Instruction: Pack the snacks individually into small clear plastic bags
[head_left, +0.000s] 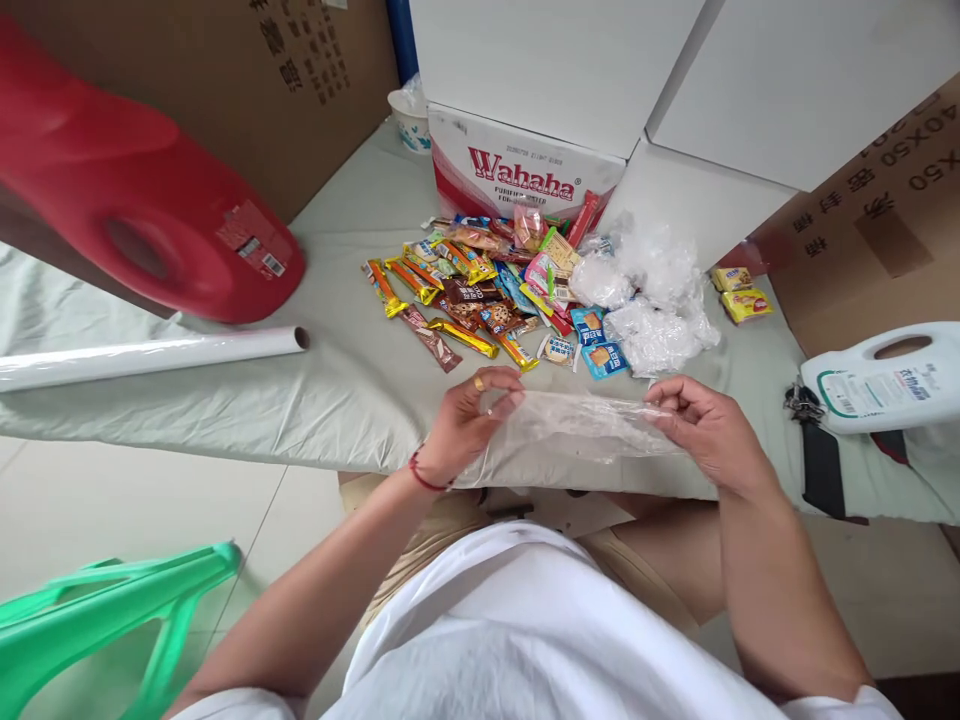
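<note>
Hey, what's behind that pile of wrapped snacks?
Behind the snack pile stands a Wahaha carton. Its printed front shows, but the pile covers much of its lower edge; anything tucked there can't be seen.

Snacks [480, 290] lie on the tabletop [337, 410] before a box [517, 160], with plastic [664, 275] at their right, a jug [214, 205] and roll [157, 358] at left, a bottle [881, 385] far right, and a bag [585, 422] in front, between the hands [466, 425].
</note>
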